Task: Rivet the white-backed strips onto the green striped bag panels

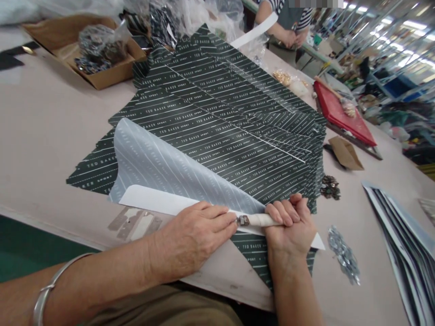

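Right hand (290,222), clamped round a white-handled tool (260,220), metal end at the left fingertips; left hand (193,235), fingers extended, laid flat over a white strip (149,198); strip beside the turned-back pale flap (159,163) of a dark lettered sheet (204,108); sheet on the counter (50,127); beyond, left, one cardboard box (103,80); right, one red board (340,113).

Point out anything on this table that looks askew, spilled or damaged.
The dark patterned sheets are stacked askew, their corners jutting unevenly at the left. Small dark pieces lie heaped on the table itself, perhaps spilled, perhaps placed. No damage is clear.
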Available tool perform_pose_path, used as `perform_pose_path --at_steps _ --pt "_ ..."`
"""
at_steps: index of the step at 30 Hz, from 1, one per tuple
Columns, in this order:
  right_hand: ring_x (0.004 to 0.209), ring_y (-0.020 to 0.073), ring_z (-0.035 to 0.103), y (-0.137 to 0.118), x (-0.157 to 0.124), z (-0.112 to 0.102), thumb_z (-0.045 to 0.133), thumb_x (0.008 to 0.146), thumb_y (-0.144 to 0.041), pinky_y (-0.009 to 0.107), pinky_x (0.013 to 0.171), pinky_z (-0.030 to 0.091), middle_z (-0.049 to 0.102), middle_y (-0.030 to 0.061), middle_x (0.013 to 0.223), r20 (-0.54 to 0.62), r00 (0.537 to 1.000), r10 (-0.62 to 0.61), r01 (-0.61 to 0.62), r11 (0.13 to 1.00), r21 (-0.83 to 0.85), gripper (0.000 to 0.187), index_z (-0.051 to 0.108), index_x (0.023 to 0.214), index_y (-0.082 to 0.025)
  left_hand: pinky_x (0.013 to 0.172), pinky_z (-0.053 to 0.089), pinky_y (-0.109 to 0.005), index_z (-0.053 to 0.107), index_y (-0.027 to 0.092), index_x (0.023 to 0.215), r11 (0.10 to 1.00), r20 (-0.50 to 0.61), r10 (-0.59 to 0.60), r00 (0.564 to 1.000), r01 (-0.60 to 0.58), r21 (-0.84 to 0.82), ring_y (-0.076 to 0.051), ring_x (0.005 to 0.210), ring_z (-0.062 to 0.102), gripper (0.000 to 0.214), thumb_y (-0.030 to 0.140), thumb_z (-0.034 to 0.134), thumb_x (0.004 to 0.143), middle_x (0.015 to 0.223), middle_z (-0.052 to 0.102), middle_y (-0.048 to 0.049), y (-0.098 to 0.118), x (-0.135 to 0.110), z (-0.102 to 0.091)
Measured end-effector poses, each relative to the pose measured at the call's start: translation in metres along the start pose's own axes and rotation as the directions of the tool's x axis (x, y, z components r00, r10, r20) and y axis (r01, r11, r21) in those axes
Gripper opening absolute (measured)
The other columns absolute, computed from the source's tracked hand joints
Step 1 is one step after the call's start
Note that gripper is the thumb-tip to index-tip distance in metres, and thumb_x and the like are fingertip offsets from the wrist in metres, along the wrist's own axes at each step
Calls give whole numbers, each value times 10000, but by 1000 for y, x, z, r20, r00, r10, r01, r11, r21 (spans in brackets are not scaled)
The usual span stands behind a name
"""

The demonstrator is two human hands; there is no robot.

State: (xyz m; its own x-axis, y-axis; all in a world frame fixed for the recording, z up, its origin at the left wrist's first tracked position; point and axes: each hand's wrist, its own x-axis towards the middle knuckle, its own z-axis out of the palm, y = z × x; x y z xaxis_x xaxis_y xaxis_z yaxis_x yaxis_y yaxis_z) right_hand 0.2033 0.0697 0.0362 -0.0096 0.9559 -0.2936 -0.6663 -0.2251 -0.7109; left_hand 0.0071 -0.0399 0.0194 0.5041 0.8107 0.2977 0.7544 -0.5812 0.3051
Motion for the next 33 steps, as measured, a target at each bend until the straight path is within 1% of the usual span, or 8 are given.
perform_pose_path --at_steps 5,9,14,21,24,27,30,33 --pt "319 35 302 1 2 -5 715 868 -276 141 379 341 380 -141 411 13 1000 -4 5 1000 -15 162 617 787 -176 869 466 -364 544 143 1292 1000 -3 -11 1000 11 -28 -206 1136 550 319 195 342 1051 1261 617 -59 -1 0 0" --pt "318 35 273 2 3 -6 720 864 -280 140 375 329 343 -148 428 50 998 -27 30 998 -61 151 623 802 -181 856 472 -364 543 132 1292 999 -6 -12 1000 12 -44 -211 1138 547 315 198 358 1045 1258 615 -62 -1 1 1" --pt "308 23 305 3 2 -3 697 869 -252 136 350 303 381 -133 421 6 999 -43 43 998 -35 144 625 784 -161 838 478 -358 549 139 1287 998 -12 -19 1000 19 -56 -213 1114 558 319 202 348 1047 1266 614 -67 -1 2 3" --pt "318 21 363 3 0 -4 693 839 -180 125 361 322 422 -122 408 -27 1000 -16 17 999 37 96 622 786 -141 853 487 -356 546 128 1290 997 -33 -21 999 18 -71 -216 1100 565 315 203 371 1038 1245 622 -79 -2 1 4" --pt "319 23 316 4 0 -6 697 839 -194 124 365 323 385 -131 414 -17 999 -38 39 999 8 99 632 783 -145 854 492 -350 537 122 1304 997 -30 -23 999 21 -73 -216 1098 567 313 208 414 1029 1223 626 -89 -2 1 4" --pt "324 32 206 5 -1 -3 681 860 -224 122 360 307 275 -144 430 8 997 -81 82 995 -64 130 643 756 -156 875 493 -350 541 129 1301 998 -23 -28 999 26 -63 -216 1117 564 308 207 421 1029 1232 623 -86 -1 0 5" --pt "355 51 91 6 -9 8 643 899 -266 125 347 279 165 -137 467 45 988 -147 152 979 -139 192 652 727 -181 887 492 -354 544 136 1298 998 -22 -24 999 22 -65 -215 1130 565 310 199 391 1036 1249 622 -82 -2 -1 7" --pt "356 61 89 8 -24 25 616 933 -309 139 350 293 147 -127 477 167 958 -232 264 943 -204 206 687 763 -216 896 493 -358 560 141 1280 998 -49 -18 999 14 -65 -219 1148 564 311 199 363 1045 1252 629 -79 -2 -1 8"
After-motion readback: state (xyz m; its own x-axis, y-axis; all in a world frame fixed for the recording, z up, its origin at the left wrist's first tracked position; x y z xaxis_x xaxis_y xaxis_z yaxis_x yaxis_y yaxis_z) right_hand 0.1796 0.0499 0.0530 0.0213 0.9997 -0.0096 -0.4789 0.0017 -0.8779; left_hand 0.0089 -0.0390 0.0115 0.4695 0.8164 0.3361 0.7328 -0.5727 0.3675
